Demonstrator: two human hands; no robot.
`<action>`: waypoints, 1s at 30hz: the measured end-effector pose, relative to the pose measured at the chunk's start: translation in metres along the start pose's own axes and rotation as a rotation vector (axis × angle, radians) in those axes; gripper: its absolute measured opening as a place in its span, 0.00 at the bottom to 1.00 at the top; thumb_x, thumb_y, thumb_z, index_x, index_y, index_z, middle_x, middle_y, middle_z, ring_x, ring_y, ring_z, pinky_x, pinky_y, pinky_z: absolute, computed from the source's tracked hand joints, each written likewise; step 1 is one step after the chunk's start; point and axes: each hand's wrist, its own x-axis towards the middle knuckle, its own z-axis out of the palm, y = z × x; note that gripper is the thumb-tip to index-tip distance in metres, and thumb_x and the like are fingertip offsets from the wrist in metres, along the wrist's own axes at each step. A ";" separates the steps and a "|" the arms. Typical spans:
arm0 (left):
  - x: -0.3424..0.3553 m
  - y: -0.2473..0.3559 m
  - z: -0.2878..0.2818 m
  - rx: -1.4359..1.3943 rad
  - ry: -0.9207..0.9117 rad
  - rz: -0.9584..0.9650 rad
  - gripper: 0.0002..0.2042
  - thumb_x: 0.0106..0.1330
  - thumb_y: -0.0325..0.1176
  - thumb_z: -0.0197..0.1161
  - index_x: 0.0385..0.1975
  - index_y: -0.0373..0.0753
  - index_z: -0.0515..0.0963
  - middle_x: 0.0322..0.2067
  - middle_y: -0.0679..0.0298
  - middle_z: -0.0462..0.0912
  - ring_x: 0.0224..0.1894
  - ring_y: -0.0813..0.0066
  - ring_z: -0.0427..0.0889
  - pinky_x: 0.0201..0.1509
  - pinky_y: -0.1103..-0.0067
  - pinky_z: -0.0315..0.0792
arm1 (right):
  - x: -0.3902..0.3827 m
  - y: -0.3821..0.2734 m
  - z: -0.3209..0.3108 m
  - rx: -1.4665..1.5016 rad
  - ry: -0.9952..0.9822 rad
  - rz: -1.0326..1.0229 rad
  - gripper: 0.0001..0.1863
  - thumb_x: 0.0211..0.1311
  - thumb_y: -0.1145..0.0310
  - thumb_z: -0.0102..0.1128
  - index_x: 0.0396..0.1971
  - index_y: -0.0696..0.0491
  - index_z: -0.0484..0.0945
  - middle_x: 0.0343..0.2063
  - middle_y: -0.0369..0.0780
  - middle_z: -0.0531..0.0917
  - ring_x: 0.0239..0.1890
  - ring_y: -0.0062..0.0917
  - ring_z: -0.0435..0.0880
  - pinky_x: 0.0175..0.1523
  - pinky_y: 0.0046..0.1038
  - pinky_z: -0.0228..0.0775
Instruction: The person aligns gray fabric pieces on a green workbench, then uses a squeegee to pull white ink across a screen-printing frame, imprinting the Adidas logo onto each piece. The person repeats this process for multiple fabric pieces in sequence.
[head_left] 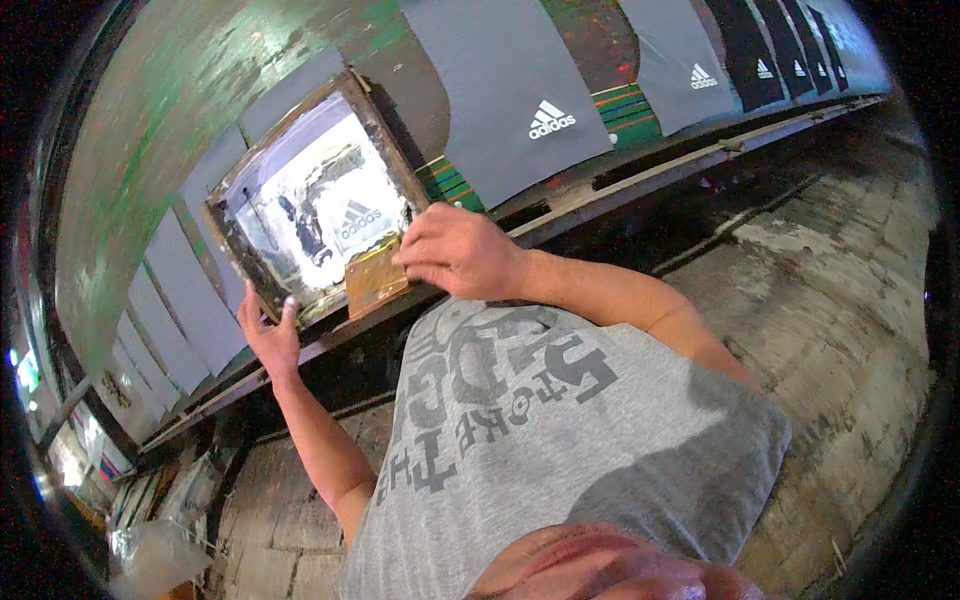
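Note:
A screen printing frame [408,180] with dark, worn wooden edges lies tilted on the long table, over a grey fabric piece. Its mesh shows a bright white area with dark smears and a logo. My left hand [272,335] holds the frame's near left corner between its thumb and fingers. Closed round the right end of a brown squeegee [376,284], my right hand [462,252] is at the frame's near right corner. The squeegee stands at the near edge of the mesh, below the logo. My right fingertips are partly hidden.
Grey fabric pieces [505,90] with white logos lie along the table to the right, then black ones [755,60]. Plain grey pieces [190,290] continue leftward. A rail [640,190] runs along the near edge. Clear plastic [160,550] lies on the floor at lower left.

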 end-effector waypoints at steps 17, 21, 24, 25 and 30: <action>0.035 -0.009 -0.065 0.096 -0.345 0.309 0.52 0.58 0.35 0.87 0.83 0.40 0.63 0.61 0.49 0.84 0.61 0.46 0.86 0.63 0.59 0.82 | 0.043 -0.069 0.086 -0.782 -0.045 0.021 0.16 0.65 0.71 0.63 0.51 0.54 0.88 0.45 0.46 0.90 0.51 0.45 0.88 0.59 0.45 0.81; 0.045 -0.018 -0.067 0.113 -0.422 0.379 0.54 0.60 0.41 0.86 0.85 0.39 0.60 0.59 0.47 0.86 0.59 0.46 0.88 0.60 0.59 0.83 | 0.054 -0.081 0.076 -0.681 0.094 0.283 0.18 0.63 0.73 0.66 0.53 0.55 0.87 0.49 0.50 0.90 0.54 0.52 0.87 0.63 0.49 0.80; 0.050 -0.017 -0.069 0.163 -0.485 0.383 0.56 0.59 0.44 0.87 0.86 0.39 0.58 0.59 0.46 0.88 0.60 0.45 0.88 0.61 0.58 0.83 | 0.059 -0.092 0.083 -0.723 0.292 0.451 0.17 0.67 0.70 0.66 0.55 0.55 0.87 0.48 0.51 0.89 0.52 0.52 0.88 0.61 0.51 0.81; 0.051 -0.018 -0.070 0.166 -0.486 0.405 0.55 0.61 0.45 0.86 0.85 0.37 0.58 0.58 0.46 0.87 0.59 0.45 0.89 0.59 0.57 0.84 | 0.062 -0.091 0.090 -0.785 0.337 0.459 0.18 0.67 0.70 0.66 0.55 0.54 0.87 0.48 0.51 0.89 0.52 0.52 0.88 0.60 0.51 0.81; 0.053 -0.014 -0.076 0.215 -0.490 0.457 0.52 0.64 0.48 0.83 0.83 0.31 0.59 0.55 0.46 0.88 0.55 0.46 0.90 0.55 0.56 0.85 | 0.076 -0.070 0.112 -1.065 0.457 0.480 0.17 0.67 0.67 0.67 0.55 0.54 0.85 0.46 0.50 0.88 0.49 0.50 0.90 0.57 0.50 0.83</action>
